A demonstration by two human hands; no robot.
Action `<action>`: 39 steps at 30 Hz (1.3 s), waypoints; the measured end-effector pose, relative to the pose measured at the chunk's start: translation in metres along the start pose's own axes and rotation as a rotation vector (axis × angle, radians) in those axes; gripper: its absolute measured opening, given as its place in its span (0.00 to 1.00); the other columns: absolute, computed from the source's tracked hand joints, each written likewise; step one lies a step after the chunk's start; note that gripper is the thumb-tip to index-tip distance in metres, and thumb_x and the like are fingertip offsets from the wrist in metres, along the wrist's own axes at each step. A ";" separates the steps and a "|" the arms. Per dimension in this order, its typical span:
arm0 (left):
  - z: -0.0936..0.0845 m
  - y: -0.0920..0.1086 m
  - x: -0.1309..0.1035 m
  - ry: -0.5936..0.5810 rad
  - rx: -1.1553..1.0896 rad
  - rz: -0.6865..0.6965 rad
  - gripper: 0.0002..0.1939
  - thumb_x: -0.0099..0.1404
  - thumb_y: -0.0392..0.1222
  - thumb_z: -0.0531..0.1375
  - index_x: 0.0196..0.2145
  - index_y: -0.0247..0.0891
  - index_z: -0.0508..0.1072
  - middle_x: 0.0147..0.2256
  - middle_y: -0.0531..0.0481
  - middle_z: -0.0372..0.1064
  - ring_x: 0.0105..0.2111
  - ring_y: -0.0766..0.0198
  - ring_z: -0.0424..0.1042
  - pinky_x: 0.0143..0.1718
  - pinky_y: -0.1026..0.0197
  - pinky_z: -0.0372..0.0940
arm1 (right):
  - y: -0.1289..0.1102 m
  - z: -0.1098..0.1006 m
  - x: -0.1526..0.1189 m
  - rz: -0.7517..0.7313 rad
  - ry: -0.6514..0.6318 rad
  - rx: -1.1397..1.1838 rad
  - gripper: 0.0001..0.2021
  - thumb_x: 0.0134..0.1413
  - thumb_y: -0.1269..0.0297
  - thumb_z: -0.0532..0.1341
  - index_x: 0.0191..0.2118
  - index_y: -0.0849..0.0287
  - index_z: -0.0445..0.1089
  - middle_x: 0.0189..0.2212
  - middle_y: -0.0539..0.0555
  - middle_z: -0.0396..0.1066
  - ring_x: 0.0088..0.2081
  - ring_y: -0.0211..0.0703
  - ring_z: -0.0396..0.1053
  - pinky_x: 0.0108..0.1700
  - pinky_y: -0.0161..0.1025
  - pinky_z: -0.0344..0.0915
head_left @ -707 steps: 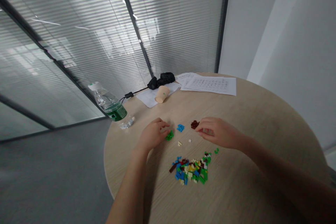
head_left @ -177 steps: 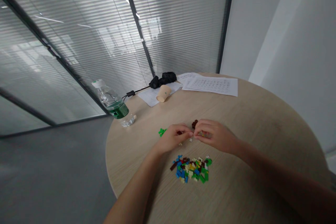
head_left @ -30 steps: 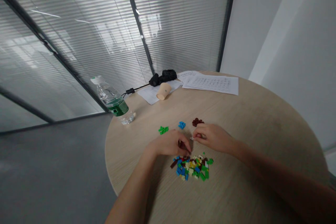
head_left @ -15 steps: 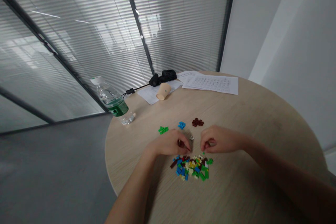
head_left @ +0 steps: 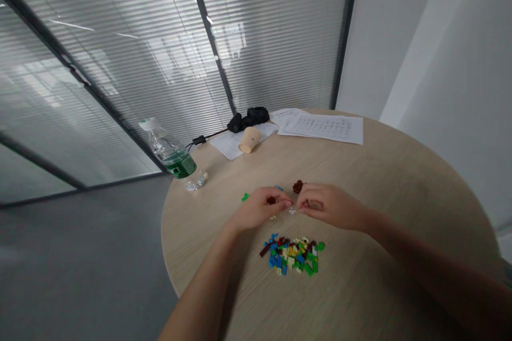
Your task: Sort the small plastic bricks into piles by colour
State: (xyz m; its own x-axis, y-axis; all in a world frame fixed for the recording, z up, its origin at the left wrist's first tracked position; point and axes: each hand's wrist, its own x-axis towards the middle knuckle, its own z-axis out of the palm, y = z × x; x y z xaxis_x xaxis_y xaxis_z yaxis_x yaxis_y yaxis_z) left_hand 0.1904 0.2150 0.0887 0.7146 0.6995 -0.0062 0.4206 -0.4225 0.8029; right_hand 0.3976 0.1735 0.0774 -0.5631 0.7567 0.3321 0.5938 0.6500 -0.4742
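Note:
My left hand (head_left: pixel 264 206) is closed in a pinch above the table, its fingertips beside a few small white bricks (head_left: pixel 292 210). Whatever lies between those fingertips is too small to make out. Facing it from the other side, my right hand (head_left: pixel 330 204) also has its fingers pinched, their contents hidden. Just beyond it sits a cluster of dark brown bricks (head_left: pixel 297 186), partly covered by the hand. Green bricks (head_left: pixel 245 197) and blue bricks (head_left: pixel 279 188) peek out behind my left hand. Nearer me lies a mixed pile of small coloured bricks (head_left: pixel 294 256).
A water bottle (head_left: pixel 174 157) with a green label stands at the left edge of the round table (head_left: pixel 400 181). At the back are a paper cup (head_left: pixel 250 140) on its side, printed sheets (head_left: pixel 322 128) and a black bundle (head_left: pixel 256 115) with a cord.
Both hands have moved away from the mixed pile, up to the white bricks. They now cover more of the green, blue and brown clusters. The green piece at my right fingertips is no longer visible.

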 end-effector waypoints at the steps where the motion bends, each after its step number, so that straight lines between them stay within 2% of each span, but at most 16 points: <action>1: 0.001 0.000 0.001 0.007 -0.061 0.009 0.14 0.60 0.46 0.55 0.32 0.31 0.73 0.25 0.52 0.66 0.25 0.70 0.61 0.26 0.68 0.55 | -0.001 0.000 0.000 -0.004 0.079 0.001 0.05 0.54 0.67 0.57 0.31 0.60 0.70 0.27 0.51 0.67 0.29 0.36 0.64 0.32 0.32 0.57; 3: 0.003 0.001 0.001 0.021 -0.151 0.022 0.15 0.59 0.48 0.57 0.33 0.31 0.74 0.27 0.51 0.67 0.26 0.70 0.61 0.28 0.67 0.55 | -0.002 0.001 0.001 -0.038 0.181 0.009 0.05 0.55 0.66 0.57 0.30 0.60 0.68 0.27 0.50 0.66 0.28 0.35 0.63 0.31 0.32 0.57; 7: 0.004 0.001 0.002 0.036 -0.223 0.005 0.16 0.56 0.49 0.59 0.30 0.30 0.74 0.23 0.53 0.64 0.23 0.71 0.58 0.26 0.67 0.53 | -0.005 0.006 0.001 -0.106 0.261 0.027 0.05 0.55 0.66 0.57 0.30 0.60 0.67 0.27 0.50 0.67 0.28 0.34 0.62 0.31 0.31 0.57; 12: 0.007 0.001 0.003 0.036 -0.263 0.004 0.17 0.52 0.51 0.61 0.24 0.30 0.72 0.20 0.55 0.60 0.22 0.73 0.55 0.24 0.67 0.50 | -0.009 0.009 0.001 -0.129 0.287 0.050 0.04 0.53 0.67 0.59 0.29 0.60 0.67 0.27 0.50 0.67 0.28 0.34 0.63 0.30 0.30 0.57; 17: 0.004 0.005 0.002 -0.016 -0.232 -0.003 0.15 0.53 0.48 0.61 0.25 0.31 0.72 0.20 0.55 0.60 0.21 0.73 0.55 0.24 0.68 0.51 | -0.008 0.009 0.001 -0.115 0.275 0.010 0.04 0.53 0.65 0.60 0.30 0.59 0.68 0.26 0.49 0.67 0.27 0.33 0.62 0.30 0.31 0.58; 19: -0.005 0.004 -0.001 0.013 -0.145 -0.017 0.13 0.54 0.47 0.60 0.26 0.31 0.72 0.20 0.56 0.60 0.21 0.73 0.56 0.24 0.68 0.51 | -0.006 0.008 0.001 -0.112 0.279 -0.007 0.04 0.53 0.65 0.60 0.31 0.59 0.68 0.27 0.50 0.68 0.27 0.33 0.63 0.30 0.31 0.58; 21: -0.019 0.000 -0.007 0.129 0.041 -0.056 0.12 0.56 0.45 0.58 0.27 0.32 0.72 0.20 0.55 0.61 0.21 0.72 0.57 0.24 0.68 0.52 | -0.005 0.007 0.001 -0.114 0.289 -0.019 0.03 0.54 0.67 0.59 0.33 0.60 0.68 0.27 0.50 0.68 0.27 0.34 0.63 0.31 0.31 0.59; 23: -0.034 -0.008 -0.012 0.242 0.297 -0.156 0.10 0.56 0.43 0.57 0.27 0.33 0.73 0.23 0.52 0.66 0.22 0.70 0.60 0.25 0.67 0.53 | -0.003 0.007 0.001 -0.119 0.301 -0.029 0.03 0.55 0.68 0.57 0.34 0.60 0.68 0.27 0.50 0.68 0.28 0.34 0.63 0.31 0.31 0.59; 26: -0.049 -0.019 -0.018 0.240 0.549 -0.295 0.11 0.56 0.44 0.56 0.29 0.35 0.75 0.26 0.50 0.70 0.24 0.68 0.64 0.25 0.67 0.54 | 0.000 0.008 0.000 -0.124 0.290 -0.041 0.04 0.55 0.69 0.56 0.34 0.60 0.68 0.28 0.51 0.68 0.28 0.34 0.64 0.31 0.31 0.60; 28: -0.053 -0.023 -0.020 0.223 0.650 -0.355 0.11 0.56 0.44 0.55 0.29 0.37 0.75 0.27 0.50 0.71 0.25 0.67 0.65 0.25 0.66 0.54 | 0.001 0.009 0.000 -0.128 0.272 -0.049 0.04 0.55 0.69 0.56 0.34 0.60 0.68 0.29 0.52 0.69 0.29 0.35 0.64 0.32 0.32 0.60; 32: -0.051 -0.022 -0.020 0.204 0.738 -0.422 0.10 0.56 0.43 0.56 0.30 0.40 0.76 0.29 0.50 0.72 0.27 0.66 0.67 0.25 0.66 0.53 | 0.004 0.012 0.000 -0.119 0.222 -0.063 0.05 0.55 0.68 0.55 0.34 0.59 0.69 0.30 0.52 0.70 0.28 0.35 0.65 0.33 0.33 0.60; 36: -0.050 -0.022 -0.020 0.194 0.747 -0.420 0.10 0.55 0.43 0.56 0.30 0.40 0.75 0.28 0.51 0.71 0.26 0.66 0.66 0.24 0.66 0.52 | 0.003 0.011 0.000 -0.097 0.177 -0.063 0.06 0.54 0.69 0.56 0.34 0.60 0.70 0.30 0.52 0.70 0.29 0.35 0.64 0.33 0.33 0.59; 39: -0.051 -0.023 -0.020 0.198 0.740 -0.429 0.10 0.55 0.44 0.56 0.31 0.41 0.75 0.28 0.52 0.71 0.26 0.67 0.66 0.23 0.66 0.51 | 0.000 0.008 -0.001 -0.087 0.080 -0.040 0.06 0.53 0.69 0.57 0.33 0.60 0.71 0.29 0.52 0.70 0.28 0.35 0.64 0.33 0.33 0.59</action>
State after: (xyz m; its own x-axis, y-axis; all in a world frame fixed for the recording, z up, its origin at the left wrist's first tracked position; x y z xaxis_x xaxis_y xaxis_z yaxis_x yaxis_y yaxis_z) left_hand 0.1375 0.2402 0.1005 0.3305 0.9419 -0.0602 0.9344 -0.3176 0.1615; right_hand 0.3938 0.1724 0.0707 -0.5664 0.6996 0.4356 0.5679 0.7143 -0.4089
